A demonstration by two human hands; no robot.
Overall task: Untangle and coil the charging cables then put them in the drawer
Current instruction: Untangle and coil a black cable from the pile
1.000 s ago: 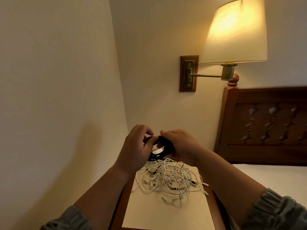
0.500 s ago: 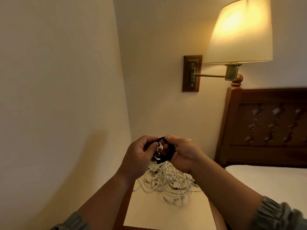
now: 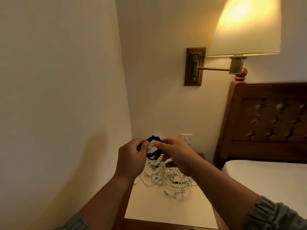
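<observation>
**Both hands gripping a black cable above the tangle**

The left hand [image 3: 131, 156] and the right hand [image 3: 174, 153] are hovering close together above the nightstand [image 3: 119, 205]. Each is pinching the coiled black cable [image 3: 153, 154] between thumb and fingers, and its loops are hanging between them. Beneath, a tangle of white cables [image 3: 166, 176] is lying on the far part of a sheet of paper [image 3: 166, 208] that is covering the nightstand top. A lit lamp [image 3: 245, 27] is glowing on the wall above, a socket [image 3: 186, 138] is showing just behind the hands, and a wooden headboard [image 3: 265, 122] and bed [image 3: 265, 176] are standing to the right.
</observation>
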